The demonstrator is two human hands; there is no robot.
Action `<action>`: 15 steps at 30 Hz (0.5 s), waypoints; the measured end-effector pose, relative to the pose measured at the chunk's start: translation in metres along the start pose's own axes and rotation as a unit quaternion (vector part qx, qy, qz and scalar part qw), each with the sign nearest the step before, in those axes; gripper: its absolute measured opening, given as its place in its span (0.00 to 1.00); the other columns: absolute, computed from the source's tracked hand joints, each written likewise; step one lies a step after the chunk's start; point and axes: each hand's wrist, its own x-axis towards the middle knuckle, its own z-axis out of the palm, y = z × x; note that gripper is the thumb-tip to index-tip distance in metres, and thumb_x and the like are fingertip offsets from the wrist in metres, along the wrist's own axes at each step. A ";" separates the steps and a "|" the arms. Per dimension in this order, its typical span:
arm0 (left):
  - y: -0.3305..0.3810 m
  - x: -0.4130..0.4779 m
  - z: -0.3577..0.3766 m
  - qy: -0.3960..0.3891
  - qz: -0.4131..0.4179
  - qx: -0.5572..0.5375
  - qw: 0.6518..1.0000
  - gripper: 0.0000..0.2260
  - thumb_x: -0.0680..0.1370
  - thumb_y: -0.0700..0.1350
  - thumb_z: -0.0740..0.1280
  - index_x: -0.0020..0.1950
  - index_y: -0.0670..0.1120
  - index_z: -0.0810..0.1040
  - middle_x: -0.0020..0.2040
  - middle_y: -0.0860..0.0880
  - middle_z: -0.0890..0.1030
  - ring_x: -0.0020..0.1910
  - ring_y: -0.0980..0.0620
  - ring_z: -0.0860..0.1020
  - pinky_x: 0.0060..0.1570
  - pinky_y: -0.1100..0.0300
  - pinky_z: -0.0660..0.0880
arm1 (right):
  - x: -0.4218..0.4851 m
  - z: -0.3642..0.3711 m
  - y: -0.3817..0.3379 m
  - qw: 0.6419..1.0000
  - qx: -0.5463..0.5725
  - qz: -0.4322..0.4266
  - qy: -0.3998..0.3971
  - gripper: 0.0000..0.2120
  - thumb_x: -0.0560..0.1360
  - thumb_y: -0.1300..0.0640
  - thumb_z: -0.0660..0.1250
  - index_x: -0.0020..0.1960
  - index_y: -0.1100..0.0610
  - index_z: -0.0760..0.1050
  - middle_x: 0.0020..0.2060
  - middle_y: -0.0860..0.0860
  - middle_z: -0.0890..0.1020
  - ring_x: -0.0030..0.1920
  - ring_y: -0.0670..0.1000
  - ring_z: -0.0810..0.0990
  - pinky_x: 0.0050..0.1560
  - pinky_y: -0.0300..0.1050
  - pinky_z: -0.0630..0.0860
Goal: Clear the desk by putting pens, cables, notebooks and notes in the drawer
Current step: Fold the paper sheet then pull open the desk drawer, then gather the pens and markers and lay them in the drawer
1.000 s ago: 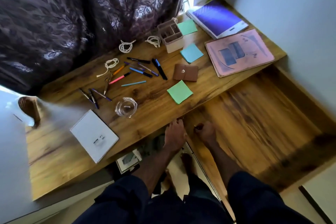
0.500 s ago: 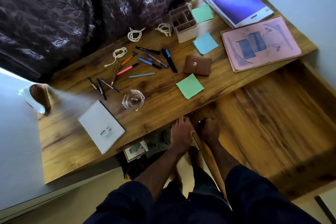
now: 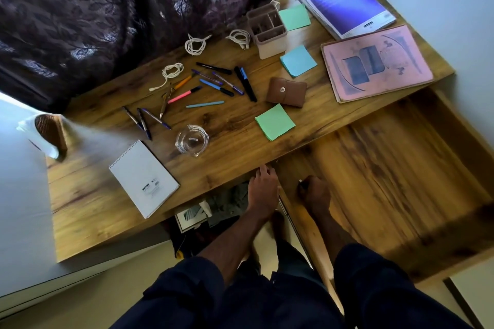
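Observation:
Several pens (image 3: 213, 85) lie scattered mid-desk, with three white cable coils (image 3: 195, 44) (image 3: 239, 37) (image 3: 171, 72) behind them. A white spiral pad (image 3: 144, 177) lies at the front left. A blue notebook (image 3: 344, 2) and a pink notebook (image 3: 374, 61) lie at the far right. Sticky-note pads sit nearby: green (image 3: 275, 121), blue (image 3: 298, 60), green (image 3: 294, 17). The wide wooden drawer (image 3: 387, 168) stands pulled out, with nothing visible inside. My left hand (image 3: 263, 189) rests flat at the desk's front edge, holding nothing. My right hand (image 3: 314, 192) is curled inside the drawer by its left wall.
A brown wallet (image 3: 286, 92), a divided pen holder (image 3: 267, 32) and a clear glass dish (image 3: 191, 139) sit on the desk. A woven basket (image 3: 50, 133) stands at the left end. A dark curtain (image 3: 107, 8) hangs behind. Papers and clutter (image 3: 203, 211) lie under the desk.
The view has shifted, so the desk appears further right and closer. Both hands stay at the drawer's left corner; my left fingers have crept slightly onto the desk edge.

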 end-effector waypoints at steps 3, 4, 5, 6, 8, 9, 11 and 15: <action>0.001 -0.003 -0.001 -0.003 0.004 0.003 1.000 0.23 0.77 0.49 0.72 0.68 0.43 0.72 0.66 0.42 0.72 0.61 0.46 0.77 0.60 0.52 0.78 | -0.002 0.003 0.007 0.999 0.035 -0.001 -0.004 0.08 0.74 0.53 0.73 0.48 0.57 0.81 0.44 0.55 0.82 0.41 0.54 0.81 0.38 0.42 0.71; 0.001 -0.003 -0.002 -0.006 0.006 0.001 1.000 0.22 0.77 0.48 0.73 0.68 0.43 0.72 0.66 0.42 0.72 0.61 0.46 0.77 0.60 0.52 0.78 | -0.002 0.003 0.010 0.999 0.048 0.004 -0.011 0.09 0.73 0.53 0.74 0.48 0.57 0.80 0.44 0.54 0.82 0.41 0.52 0.80 0.38 0.43 0.72; 0.001 -0.004 -0.003 -0.012 0.009 -0.004 1.000 0.22 0.76 0.46 0.73 0.68 0.43 0.72 0.66 0.42 0.72 0.60 0.46 0.78 0.59 0.52 0.78 | -0.003 0.003 0.011 0.998 0.064 0.014 -0.018 0.12 0.72 0.52 0.76 0.49 0.57 0.79 0.44 0.54 0.82 0.42 0.52 0.80 0.39 0.43 0.73; 0.000 -0.004 -0.004 -0.019 0.015 -0.007 1.000 0.22 0.76 0.44 0.73 0.68 0.42 0.72 0.67 0.41 0.71 0.60 0.46 0.78 0.59 0.52 0.79 | -0.005 0.002 0.012 0.996 0.081 0.029 -0.025 0.16 0.70 0.52 0.78 0.51 0.58 0.78 0.45 0.54 0.82 0.42 0.52 0.79 0.39 0.44 0.72; -0.003 -0.004 -0.008 -0.032 0.028 -0.012 0.999 0.23 0.75 0.43 0.74 0.68 0.42 0.72 0.67 0.41 0.71 0.61 0.46 0.77 0.58 0.52 0.79 | -0.011 -0.003 0.009 0.993 0.106 0.043 -0.027 0.23 0.66 0.52 0.81 0.54 0.62 0.77 0.45 0.56 0.81 0.44 0.55 0.79 0.41 0.44 0.69; -0.005 -0.003 -0.010 -0.038 0.034 -0.015 0.999 0.24 0.75 0.43 0.74 0.69 0.42 0.72 0.68 0.41 0.70 0.61 0.46 0.77 0.58 0.51 0.79 | -0.014 -0.005 0.008 0.991 0.119 0.048 -0.028 0.26 0.66 0.53 0.82 0.57 0.63 0.77 0.46 0.57 0.81 0.46 0.56 0.79 0.42 0.44 0.69; -0.009 -0.003 -0.016 -0.052 0.048 -0.017 0.997 0.23 0.75 0.43 0.73 0.68 0.42 0.72 0.66 0.41 0.71 0.62 0.45 0.76 0.58 0.50 0.79 | -0.022 -0.011 0.005 0.988 0.143 0.050 -0.026 0.28 0.67 0.55 0.81 0.61 0.63 0.76 0.50 0.58 0.81 0.50 0.57 0.80 0.45 0.45 0.71; -0.018 -0.007 -0.032 -0.043 0.068 -0.050 0.995 0.12 0.76 0.41 0.70 0.58 0.44 0.75 0.58 0.44 0.76 0.57 0.46 0.78 0.52 0.52 0.78 | -0.036 -0.021 -0.010 0.986 0.163 0.013 0.033 0.23 0.69 0.57 0.78 0.61 0.59 0.76 0.49 0.55 0.80 0.51 0.55 0.79 0.47 0.46 0.75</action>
